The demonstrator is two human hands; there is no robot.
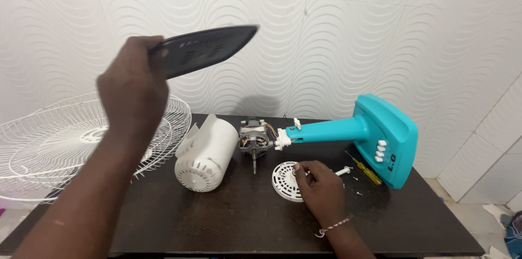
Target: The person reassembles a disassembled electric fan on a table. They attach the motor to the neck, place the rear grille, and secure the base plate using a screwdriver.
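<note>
My left hand [133, 87] is raised above the table, gripping a dark grey flat plastic panel [209, 47] with slots, held up in front of the wall. My right hand [321, 185] rests on the dark table [239, 221], fingertips pinching the edge of a round white vented disc [284, 180]. Beside it lie a white plastic pin [343, 171] and small screws [357, 192]. A fan motor [254, 142] with its shaft pointing toward me is joined to the teal fan stand [375, 131] lying on its side.
A white cylindrical motor housing [204, 155] lies left of the motor. White wire fan guards [60, 139] sit at the table's left end. A yellow-handled screwdriver [367, 172] lies by the teal base. The wavy white wall stands close behind.
</note>
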